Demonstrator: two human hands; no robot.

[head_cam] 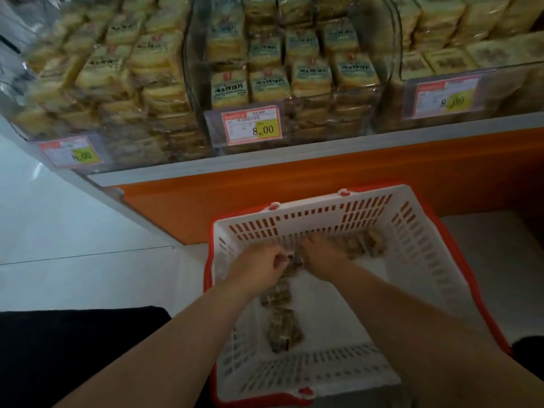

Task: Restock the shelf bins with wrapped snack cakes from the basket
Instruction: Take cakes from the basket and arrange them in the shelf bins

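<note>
Both hands down inside the white slotted shopping basket (412, 260), red rim, sitting on the pale floor at 6 o'clock w/ an orange shelf base (323, 169) just beyond it at 12.

Left hand (259, 267): fingers curled in, thumb and fingertips pinching a wrapped snack cake (294, 260) at basket centre. Right hand (322, 256): knuckles up, fingers bent down over the same cluster of cakes; blurred, so can't tell if it actually grips one or just presses on them. The two hands nearly touch, left at 9 o'clock of the cake, right at 3.

More wrapped cakes in the basket: a few against the far wall at approx 1 o'clock of the right hand (365, 244), and a loose row (282, 325) running toward 6 o'clock between the forearms, lying on the basket bottom.

Above, at 12 o'clock, three clear acrylic shelf bins side by side, all stacked high w/ yellow-wrapped cakes: left bin (97, 83), middle bin (294, 75), right bin (471, 48). Each front carries a price tag reading 8.00: left tag (72, 151), middle tag (251, 125), right tag (447, 97).

Dark clothing (73, 348) at 8 o'clock.
</note>
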